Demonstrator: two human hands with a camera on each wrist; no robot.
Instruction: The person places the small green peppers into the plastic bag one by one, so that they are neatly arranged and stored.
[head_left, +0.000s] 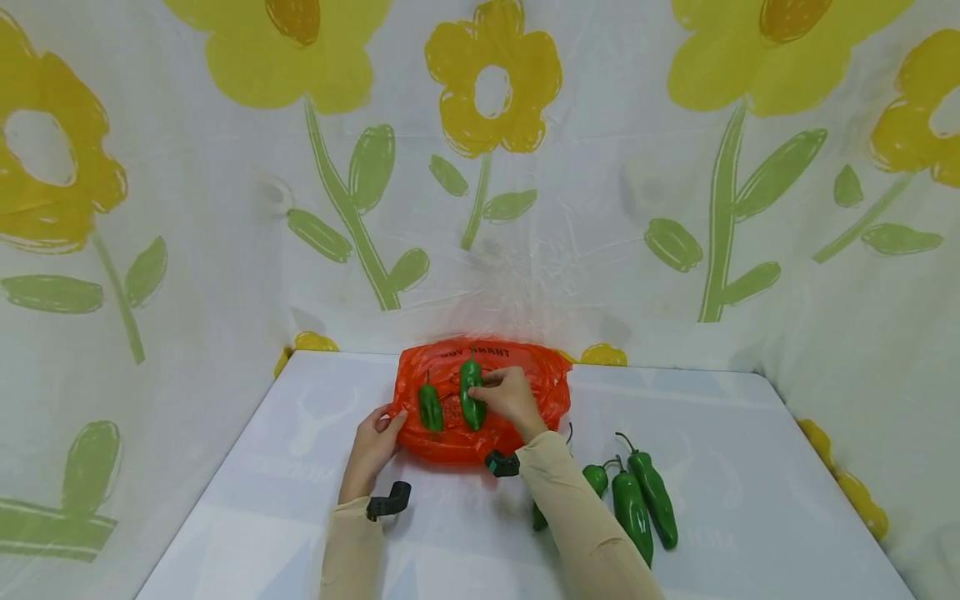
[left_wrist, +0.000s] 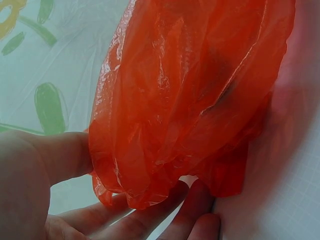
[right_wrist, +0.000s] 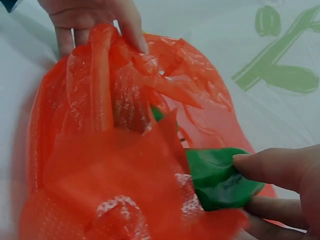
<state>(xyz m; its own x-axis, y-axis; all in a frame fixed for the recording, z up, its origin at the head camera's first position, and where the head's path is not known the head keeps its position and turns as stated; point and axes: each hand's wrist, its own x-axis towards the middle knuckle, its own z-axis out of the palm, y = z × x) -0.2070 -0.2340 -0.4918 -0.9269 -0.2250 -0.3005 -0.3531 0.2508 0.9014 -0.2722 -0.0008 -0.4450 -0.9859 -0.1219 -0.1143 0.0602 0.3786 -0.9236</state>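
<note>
A red plastic bag [head_left: 442, 452] lies spread with its mouth open at the back of the table. Its left edge is held by my left hand [head_left: 372, 446], thumb on one side and fingers behind, as the left wrist view shows of the bag [left_wrist: 165, 100]. My right hand [head_left: 512, 400] pinches a green pepper [head_left: 471, 392] over the bag's opening. In the right wrist view this pepper [right_wrist: 217, 175] is partly behind a fold of red plastic. Another green pepper [head_left: 430, 407] lies inside the bag, left of the held one.
Several green peppers [head_left: 632, 510] with long stems lie on the white table [head_left: 720, 450] at the right, some partly hidden by my right sleeve [head_left: 570, 517]. A flower-printed curtain [head_left: 570, 208] hangs behind the table and along its sides.
</note>
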